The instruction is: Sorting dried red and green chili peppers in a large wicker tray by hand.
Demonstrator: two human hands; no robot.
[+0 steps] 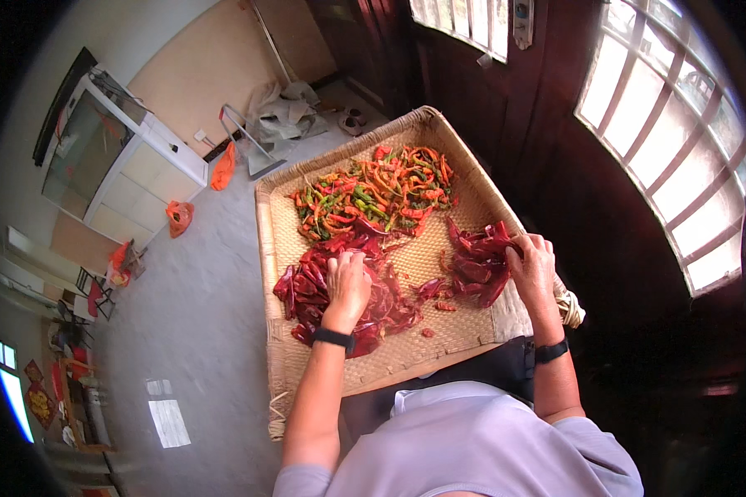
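Note:
A rectangular woven basket tray (424,258) lies before me, holding several heaps of dried chillies. My left hand (349,282) is down on a heap of large dark red dried chillies (308,289); its fingertips are hidden among them, so its grip cannot be told. Over by the tray's right rim, my right hand (533,264) pinches a dark red dried chilli (513,247) at the edge of a smaller heap (477,267). Thin red, orange and green chillies (373,192) cover the far part of the tray. A few loose pieces lie between the two dark heaps.
A dark wooden door (497,93) with barred windows (671,136) stands close on the right. Leftward on the grey floor (211,298) are a long-handled dustpan (266,166), orange plastic bags (179,217) and a white cabinet (143,168). Shoes (350,122) and crumpled sheeting (286,115) lie beyond.

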